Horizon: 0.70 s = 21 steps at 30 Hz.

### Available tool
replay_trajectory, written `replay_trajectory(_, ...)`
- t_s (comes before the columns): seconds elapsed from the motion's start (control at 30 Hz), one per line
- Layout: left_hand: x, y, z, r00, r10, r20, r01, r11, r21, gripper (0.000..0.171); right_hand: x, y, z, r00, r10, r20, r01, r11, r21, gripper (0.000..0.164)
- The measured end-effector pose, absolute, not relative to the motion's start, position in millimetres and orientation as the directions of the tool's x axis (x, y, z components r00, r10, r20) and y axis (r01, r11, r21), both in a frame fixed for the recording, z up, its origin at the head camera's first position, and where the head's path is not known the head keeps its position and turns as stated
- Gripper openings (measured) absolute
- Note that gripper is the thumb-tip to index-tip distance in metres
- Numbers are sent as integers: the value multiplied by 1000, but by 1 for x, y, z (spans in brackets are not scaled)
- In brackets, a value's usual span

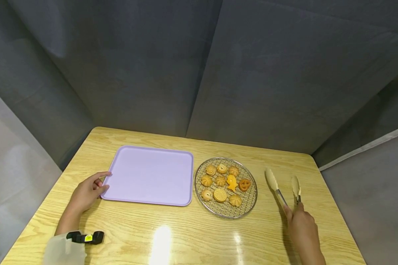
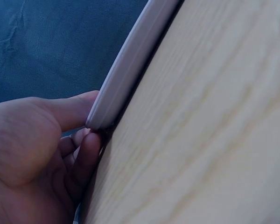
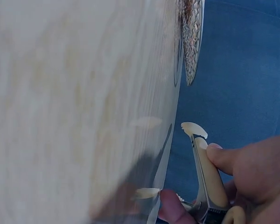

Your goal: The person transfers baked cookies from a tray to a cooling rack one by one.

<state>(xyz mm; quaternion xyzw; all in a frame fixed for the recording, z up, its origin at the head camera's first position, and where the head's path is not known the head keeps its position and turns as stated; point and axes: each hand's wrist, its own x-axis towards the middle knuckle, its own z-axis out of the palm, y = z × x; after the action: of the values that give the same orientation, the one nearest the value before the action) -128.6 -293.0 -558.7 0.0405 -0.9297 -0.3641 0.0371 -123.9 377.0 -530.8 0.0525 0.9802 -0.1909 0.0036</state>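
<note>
At the left edge of a lilac rectangular tray [image 1: 149, 176], my left hand [image 1: 87, 191] pinches the rim between thumb and fingers. The left wrist view shows the tray's side [image 2: 123, 70], with the thumb and fingertips on opposite sides of the rim. My right hand [image 1: 303, 228] grips a pair of tongs [image 1: 280, 197] with metal arms and cream tips. Those tips stand apart with nothing between them, right of a round wire rack [image 1: 225, 212]. On the rack lie several cookies, among them a fish-shaped yellow one [image 1: 232, 182] and a pretzel-shaped one [image 1: 244, 185].
The tray and rack lie side by side on a light wooden table [image 1: 192, 235]. Dark grey curtains [image 1: 136, 66] hang behind the table's far edge, with lighter panels at both sides. A black strap [image 1: 86, 237] is around the left wrist.
</note>
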Motion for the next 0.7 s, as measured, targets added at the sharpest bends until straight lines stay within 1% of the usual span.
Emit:
replay_trajectory(0.1,-128,-294,-559,-994,-102,41,-46,728,684,44,-126,377,-529,-995,97,-36,103,925,-366,67)
replay_trajectory(0.27,-129,-294,-560,-994,-104,46,-45,728,684,44,-130,377,-529,-993,63,-97,91,945,-314,78)
replay_trajectory(0.33,-130,-295,-560,-993,-105,51,-43,731,681,43,-131,377,-529,-991,55,-119,88,951,-297,80)
replay_trajectory(0.57,-129,-294,-560,-993,-103,48,-43,732,680,43,-132,378,-528,-960,122,-252,186,951,-246,84)
replay_trajectory(0.7,-129,-294,-560,-994,-104,42,-47,727,685,43,-133,380,-529,-958,136,-252,192,958,-212,85)
